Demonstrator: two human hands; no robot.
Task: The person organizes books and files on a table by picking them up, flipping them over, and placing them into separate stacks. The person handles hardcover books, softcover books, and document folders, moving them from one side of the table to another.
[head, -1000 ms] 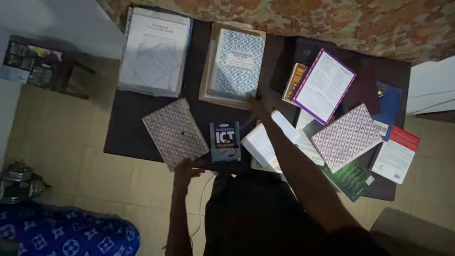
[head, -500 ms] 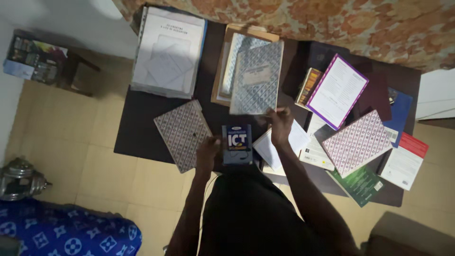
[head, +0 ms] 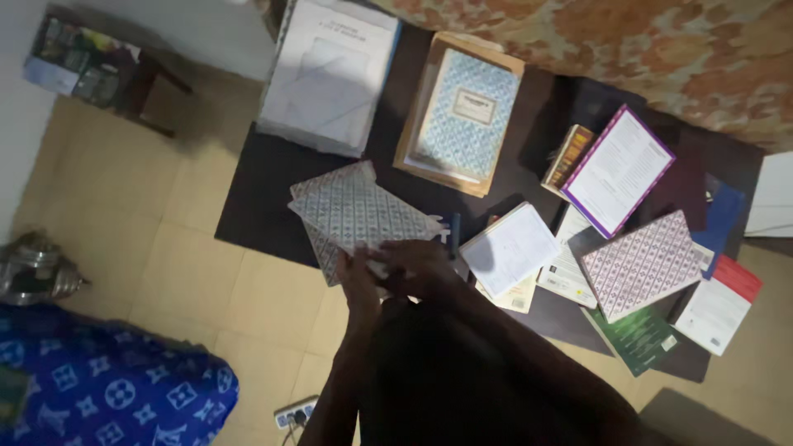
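Both my hands meet at the near edge of the dark low table (head: 264,198). My left hand (head: 357,279) and my right hand (head: 423,266) grip the near edge of a pale patterned notebook (head: 363,208). It lies tilted over a second patterned notebook (head: 324,252). It also covers a blue book (head: 453,232), of which only a thin strip shows. Just right of my right hand lies a white open booklet (head: 510,248).
At the back of the table are a white paper stack (head: 330,70) and a blue patterned book on a brown envelope (head: 467,111). Several books and booklets (head: 643,264) crowd the right side. A metal pot (head: 33,268), blue cloth (head: 107,388) and power strip (head: 293,410) are on the floor.
My right hand took a patterned notebook off the back stack and brought it down towards me. It now lies over the blue book and the other patterned notebook. My left hand has joined it.
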